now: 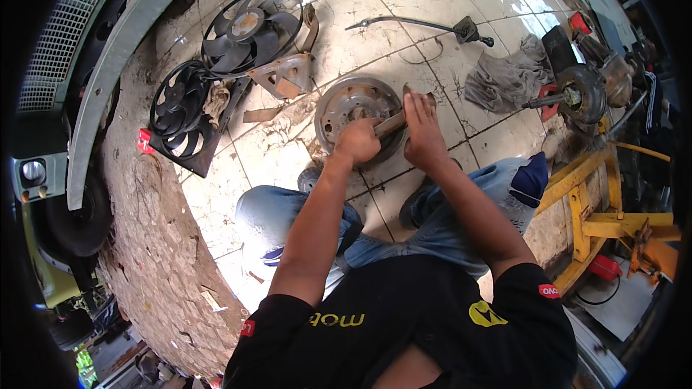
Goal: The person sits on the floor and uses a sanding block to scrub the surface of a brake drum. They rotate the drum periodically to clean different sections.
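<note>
A round steel wheel rim with worn, dirty metal lies on the tiles between my knees. Above it my left hand is closed around a brownish bar-like tool. The tool slants up to the right, and its far end disappears beneath my right hand. My right fingers are stretched straight, laid over that end and touching it. A bit of the end shows on either side of the fingers, but its full shape is hidden. I cannot tell what kind of tool it is.
Two black radiator fans and a metal bracket lie at the left. Ahead is a lever on a rod. To the right are a grey rag, a greasy mechanical assembly and a yellow metal frame.
</note>
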Motion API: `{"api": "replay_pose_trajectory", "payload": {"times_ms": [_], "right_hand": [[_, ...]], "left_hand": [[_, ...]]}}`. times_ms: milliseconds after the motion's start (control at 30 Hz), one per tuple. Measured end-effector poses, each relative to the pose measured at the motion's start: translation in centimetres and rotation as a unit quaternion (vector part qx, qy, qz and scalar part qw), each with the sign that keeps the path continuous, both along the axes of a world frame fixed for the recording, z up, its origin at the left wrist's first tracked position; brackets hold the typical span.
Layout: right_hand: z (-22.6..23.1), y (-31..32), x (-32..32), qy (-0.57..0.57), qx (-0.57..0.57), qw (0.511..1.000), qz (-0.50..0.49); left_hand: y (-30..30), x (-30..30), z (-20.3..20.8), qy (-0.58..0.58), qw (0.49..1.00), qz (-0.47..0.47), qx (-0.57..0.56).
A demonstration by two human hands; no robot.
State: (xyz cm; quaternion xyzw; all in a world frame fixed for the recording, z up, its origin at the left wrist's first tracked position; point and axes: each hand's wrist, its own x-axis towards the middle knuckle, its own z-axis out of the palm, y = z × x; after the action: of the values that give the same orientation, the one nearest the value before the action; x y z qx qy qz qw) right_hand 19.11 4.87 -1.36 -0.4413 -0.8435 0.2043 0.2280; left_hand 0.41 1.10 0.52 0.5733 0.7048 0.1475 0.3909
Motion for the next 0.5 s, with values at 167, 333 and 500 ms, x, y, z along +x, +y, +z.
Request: {"api": "replay_pose_trajectory", "payload": {"times_ms": [167, 333, 500], "right_hand": [[1.8, -1.0, -0.7, -0.037, 0.015, 0.991, 0.126], [-0.3, -0.1, 0.2, 0.004, -0.009, 1.000, -0.008], [1.9, -2.2, -1.0, -0.072, 0.025, 0.984, 0.162]], "left_hand": [[0.0, -0.5, 0.9, 0.007, 0.999, 0.005, -0.031], [0.2, 0.3, 2.3, -0.028, 0.999, -0.017, -0.009], [0.7, -0.4, -0.1, 0.044, 0.995, -0.028, -0.087]]}}
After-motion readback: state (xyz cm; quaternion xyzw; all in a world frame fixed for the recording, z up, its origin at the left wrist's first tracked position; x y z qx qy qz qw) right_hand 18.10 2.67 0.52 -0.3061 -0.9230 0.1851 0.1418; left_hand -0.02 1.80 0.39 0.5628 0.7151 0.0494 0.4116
